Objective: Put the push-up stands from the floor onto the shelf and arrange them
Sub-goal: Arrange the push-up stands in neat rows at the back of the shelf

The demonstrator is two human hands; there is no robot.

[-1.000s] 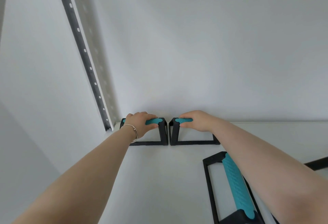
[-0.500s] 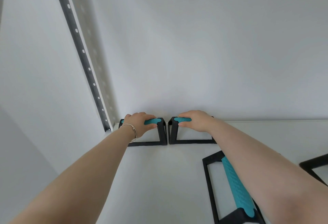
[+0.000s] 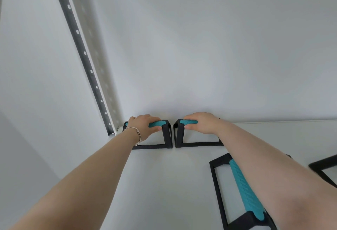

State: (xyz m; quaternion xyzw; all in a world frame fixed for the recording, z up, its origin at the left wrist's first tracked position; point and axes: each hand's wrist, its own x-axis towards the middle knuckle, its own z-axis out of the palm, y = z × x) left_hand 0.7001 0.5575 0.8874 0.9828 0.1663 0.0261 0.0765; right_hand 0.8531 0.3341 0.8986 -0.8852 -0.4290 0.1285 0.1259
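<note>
Little has moved since a second ago: both hands remain on two push-up stands at the back of the white shelf [image 3: 164,184], near the wall. Left hand [image 3: 144,126] has its fingers [image 3: 155,129] wrapped around the teal grip of the left stand [image 3: 166,138]. Right hand [image 3: 202,123] is curled the same way over the right stand [image 3: 177,136]. Both grips run left to right; the frames sit just beside each other. Nearer than the right stand, a third stand [image 3: 242,191] lies under the right forearm, its grip running front to back, probably next to be straightened.
</note>
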